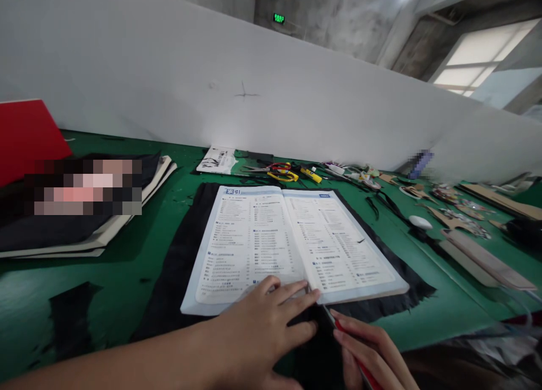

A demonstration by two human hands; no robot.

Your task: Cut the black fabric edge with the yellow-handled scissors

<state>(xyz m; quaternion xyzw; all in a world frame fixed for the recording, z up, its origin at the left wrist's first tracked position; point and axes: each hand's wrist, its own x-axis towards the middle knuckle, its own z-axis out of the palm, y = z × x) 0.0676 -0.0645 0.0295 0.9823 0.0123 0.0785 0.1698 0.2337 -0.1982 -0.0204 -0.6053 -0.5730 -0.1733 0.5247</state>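
Green tabletop [114, 299] is being partly covered by black cloth [173, 271], on which an open book [237, 237] is being supported, ahead of both hands. At the spine, the book's near edge is being touched by the left hand [269, 322], unclenched, fingers spread. Just beside it, a red tool [338, 325] is being grasped by the right hand [372, 345], its tip being held near the spine.
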